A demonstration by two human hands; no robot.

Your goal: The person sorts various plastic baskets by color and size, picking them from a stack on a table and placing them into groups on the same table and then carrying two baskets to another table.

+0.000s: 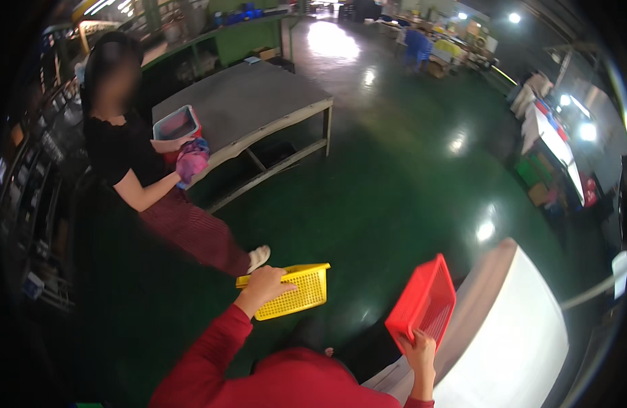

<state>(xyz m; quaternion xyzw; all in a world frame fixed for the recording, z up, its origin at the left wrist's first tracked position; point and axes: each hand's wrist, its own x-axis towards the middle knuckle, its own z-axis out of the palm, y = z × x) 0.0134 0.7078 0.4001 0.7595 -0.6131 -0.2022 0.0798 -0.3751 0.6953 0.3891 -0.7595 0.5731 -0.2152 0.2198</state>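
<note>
My left hand grips the side of a yellow perforated plastic basket, held out over the green floor, the fingers hooked over its rim. My right hand is closed on the near end of a red plastic basket. That red basket is tilted, its open side turned to the right, beside a white-topped surface. I cannot make out anything inside either basket.
On the left a person in a black top stands by a grey-topped table. A grey-and-red bin is at that person's hands. At my right is a white-topped table. Green floor stretches ahead; another bench stands far right.
</note>
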